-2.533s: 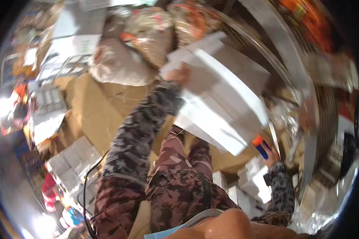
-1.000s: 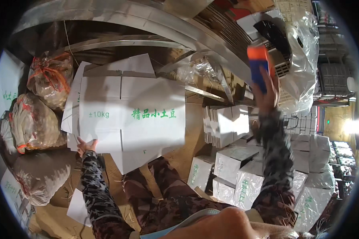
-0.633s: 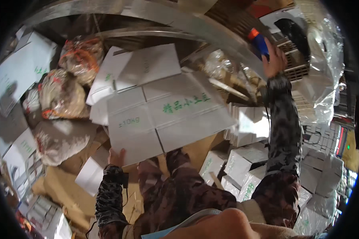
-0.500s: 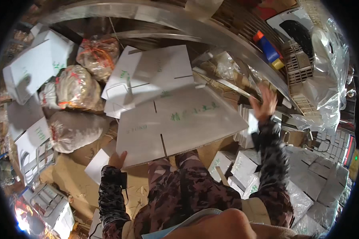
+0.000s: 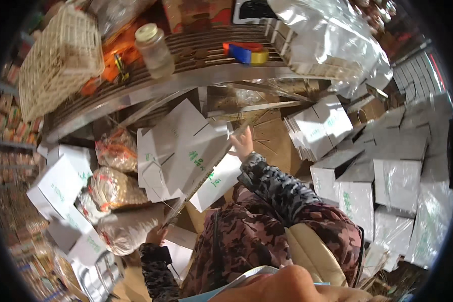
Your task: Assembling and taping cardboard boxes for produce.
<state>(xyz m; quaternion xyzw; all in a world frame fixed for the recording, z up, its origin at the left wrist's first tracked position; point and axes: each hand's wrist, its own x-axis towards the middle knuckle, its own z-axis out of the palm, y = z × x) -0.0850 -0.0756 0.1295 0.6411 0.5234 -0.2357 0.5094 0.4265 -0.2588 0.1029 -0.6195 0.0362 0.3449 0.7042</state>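
Note:
A white flattened carton stands tilted on edge in front of me, so that mainly its long corrugated edge shows, running from lower left to upper right. My right hand grips its upper right end with bent fingers. At the lower left end, my left hand is closed on the same carton, its fingers partly hidden. Beyond the carton lie other white flattened cartons with green print. Another white printed panel shows between the held carton and my legs.
Filled plastic sacks lie on the left beside white boxes. A metal-edged slatted bench crosses the far side, bearing a jar, a tape dispenser and a basket. Folded cartons and plastic-wrapped white boxes stand right.
The carton has gone from lying broad face up to standing tilted on edge. My right hand, open and apart at the right before, now grips it. The view has swung.

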